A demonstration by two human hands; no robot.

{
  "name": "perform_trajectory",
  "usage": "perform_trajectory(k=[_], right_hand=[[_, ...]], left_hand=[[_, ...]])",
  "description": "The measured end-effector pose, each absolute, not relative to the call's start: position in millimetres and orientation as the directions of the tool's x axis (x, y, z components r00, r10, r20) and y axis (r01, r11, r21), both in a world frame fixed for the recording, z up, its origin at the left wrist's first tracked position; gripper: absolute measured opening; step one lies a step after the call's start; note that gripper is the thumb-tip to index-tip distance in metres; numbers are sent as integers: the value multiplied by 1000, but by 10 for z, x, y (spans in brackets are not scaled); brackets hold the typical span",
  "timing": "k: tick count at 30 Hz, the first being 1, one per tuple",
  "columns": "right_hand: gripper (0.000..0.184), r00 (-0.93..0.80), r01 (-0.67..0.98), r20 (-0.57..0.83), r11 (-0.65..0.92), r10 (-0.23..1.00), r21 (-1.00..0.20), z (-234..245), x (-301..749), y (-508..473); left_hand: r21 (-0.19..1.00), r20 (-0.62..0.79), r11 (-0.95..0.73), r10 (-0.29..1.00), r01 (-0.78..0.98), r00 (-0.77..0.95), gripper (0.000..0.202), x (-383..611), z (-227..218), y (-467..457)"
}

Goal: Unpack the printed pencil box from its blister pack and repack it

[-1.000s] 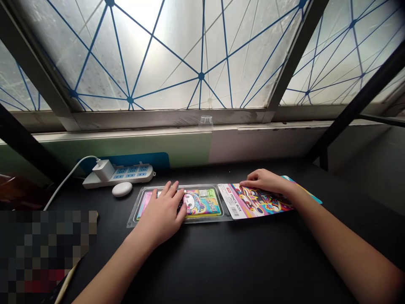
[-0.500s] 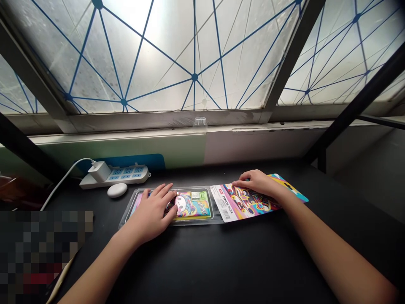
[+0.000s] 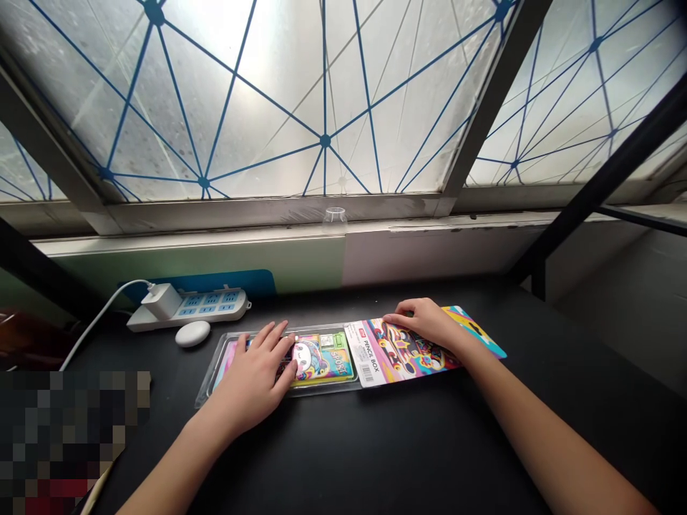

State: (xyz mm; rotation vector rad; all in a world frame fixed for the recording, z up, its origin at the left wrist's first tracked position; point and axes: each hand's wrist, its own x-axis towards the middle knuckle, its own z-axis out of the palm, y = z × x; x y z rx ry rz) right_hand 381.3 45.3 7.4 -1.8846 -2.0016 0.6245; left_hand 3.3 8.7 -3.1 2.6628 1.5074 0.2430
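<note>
A colourful pencil box (image 3: 323, 361) with a cartoon character lies in a clear plastic tray (image 3: 215, 379) on the black table. My left hand (image 3: 257, 372) rests on the box's left part with its fingers spread, covering some of it. To the right, a bright printed card (image 3: 370, 343) marked "PENCIL BOX" lies at a slant, its left end overlapping the tray's right end. My right hand (image 3: 424, 325) is closed at the card's far edge, thumb and fingers bent around it. The tips of some of its fingers are hidden.
Behind the tray on the left are a white power strip (image 3: 215, 307) with a plugged-in charger (image 3: 162, 300) and a white rounded object (image 3: 192, 334). A clear cup (image 3: 335, 220) stands on the window sill. A black slanted bar (image 3: 580, 193) rises at right.
The card has slid a little left with my right hand, farther over the tray's right end. My left hand stays on the pencil box. The whole view has shifted slightly.
</note>
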Motion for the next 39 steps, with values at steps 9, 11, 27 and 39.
perform_trajectory(k=[9, 11, 27, 39], right_hand=[[43, -102, 843, 19, 97, 995, -529, 140, 3890, 473], [43, -104, 845, 14, 96, 994, -526, 144, 3911, 478], [48, -34, 811, -2, 27, 999, -584, -39, 3354, 370], [50, -220, 878, 69, 228, 973, -422, 122, 3115, 94]], left_hand=[[168, 89, -539, 842, 826, 532, 46, -9, -11, 117], [175, 97, -539, 842, 824, 530, 46, -18, -16, 122], [339, 121, -430, 902, 837, 415, 38, 206, -13, 7], [871, 111, -180, 978, 457, 174, 34, -32, 236, 0]])
